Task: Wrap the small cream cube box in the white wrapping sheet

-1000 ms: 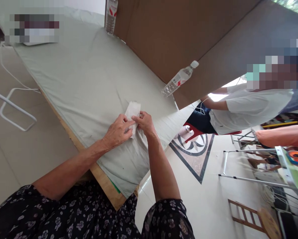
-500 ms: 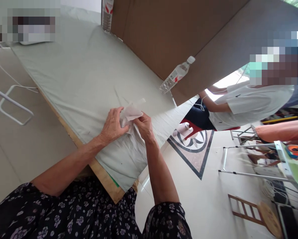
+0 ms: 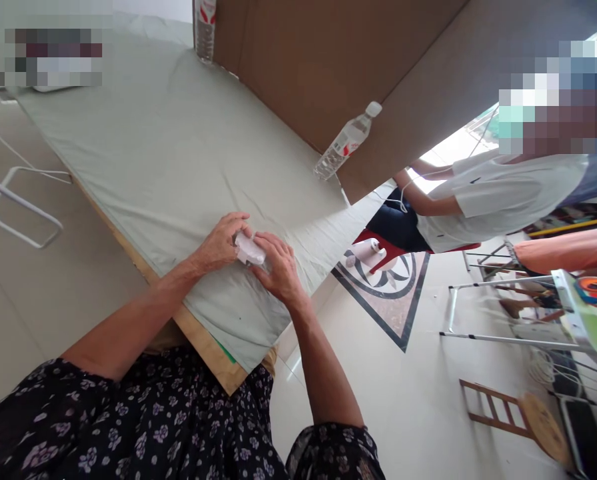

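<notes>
A small folded white cloth [image 3: 249, 248] lies on the pale green padded table [image 3: 143, 147], close to its near corner. My left hand [image 3: 219, 241] curls round the cloth's left end, fingers closed on it. My right hand [image 3: 275, 267] presses on the cloth's right side with bent fingers held together. Both hands cover most of the cloth, and only a small rolled white part shows between them.
Two plastic water bottles [image 3: 346, 141] [image 3: 204, 27] stand along a big cardboard screen [image 3: 358, 60] at the table's far edge. A seated person in a white shirt [image 3: 498, 197] is beyond it. A white cable and metal frame [image 3: 13, 200] lie on the tiled floor to the left.
The white cloth lay flat and long a second ago, then was lifted and folded. Now it is a small bundle pressed on the table under both hands, which moved slightly nearer me.
</notes>
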`<state>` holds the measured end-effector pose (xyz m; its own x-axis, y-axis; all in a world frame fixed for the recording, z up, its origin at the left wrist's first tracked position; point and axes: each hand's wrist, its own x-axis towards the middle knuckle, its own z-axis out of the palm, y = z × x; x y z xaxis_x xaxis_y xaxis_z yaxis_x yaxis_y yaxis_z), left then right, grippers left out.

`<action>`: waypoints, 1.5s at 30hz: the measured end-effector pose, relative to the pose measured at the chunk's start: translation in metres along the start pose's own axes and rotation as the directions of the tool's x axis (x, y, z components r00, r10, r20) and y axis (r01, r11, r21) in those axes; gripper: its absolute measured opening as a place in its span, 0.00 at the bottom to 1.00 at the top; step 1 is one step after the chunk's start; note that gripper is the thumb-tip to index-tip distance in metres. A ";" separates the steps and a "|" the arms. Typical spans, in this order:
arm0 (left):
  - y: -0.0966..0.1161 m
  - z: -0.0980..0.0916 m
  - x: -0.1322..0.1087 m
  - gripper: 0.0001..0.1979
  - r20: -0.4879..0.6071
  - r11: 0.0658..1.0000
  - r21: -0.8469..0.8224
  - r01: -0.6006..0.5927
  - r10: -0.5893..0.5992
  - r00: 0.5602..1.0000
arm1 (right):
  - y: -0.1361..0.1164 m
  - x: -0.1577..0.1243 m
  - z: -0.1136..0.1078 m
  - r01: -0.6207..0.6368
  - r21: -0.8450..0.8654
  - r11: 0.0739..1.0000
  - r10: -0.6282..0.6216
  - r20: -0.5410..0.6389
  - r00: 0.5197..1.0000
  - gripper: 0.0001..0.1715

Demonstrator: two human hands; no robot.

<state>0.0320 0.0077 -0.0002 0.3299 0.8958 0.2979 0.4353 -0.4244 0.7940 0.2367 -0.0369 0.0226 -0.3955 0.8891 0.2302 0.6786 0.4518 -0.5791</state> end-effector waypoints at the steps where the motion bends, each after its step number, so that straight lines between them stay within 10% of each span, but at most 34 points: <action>1: 0.001 0.000 0.000 0.14 -0.008 1.000 -0.010 -0.001 0.001 1.000 | 0.000 0.001 0.004 -0.006 -0.046 0.999 0.005 -0.021 1.000 0.28; 6: 0.011 -0.008 0.003 0.20 0.028 0.981 -0.156 0.118 -0.115 0.993 | 0.002 0.017 0.018 -0.133 0.202 0.970 0.170 -0.177 0.969 0.18; 10: 0.017 -0.012 0.005 0.28 0.198 0.944 -0.223 0.241 -0.198 0.960 | 0.004 0.026 0.018 -0.287 0.536 0.794 0.376 -0.062 0.924 0.19; 20: 0.014 -0.007 0.006 0.34 0.213 0.916 -0.327 0.231 -0.167 0.963 | 0.007 0.007 0.015 -0.198 0.306 0.931 0.320 -0.426 0.847 0.22; 34: -0.002 -0.002 0.005 0.49 0.252 0.883 -0.409 0.231 -0.134 0.958 | 0.036 0.025 0.028 -0.078 0.270 0.960 0.121 -0.146 0.982 0.26; 45: -0.005 -0.002 0.006 0.49 0.285 0.856 -0.457 0.241 -0.115 0.952 | 0.026 0.013 0.034 -0.076 0.356 0.931 0.199 -0.323 0.925 0.22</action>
<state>0.0303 0.0154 -0.0009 0.5022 0.8638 0.0410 0.0689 -0.0872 0.9938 0.2281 -0.0159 -0.0158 -0.0306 0.9360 0.3506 0.4414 0.3274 -0.8355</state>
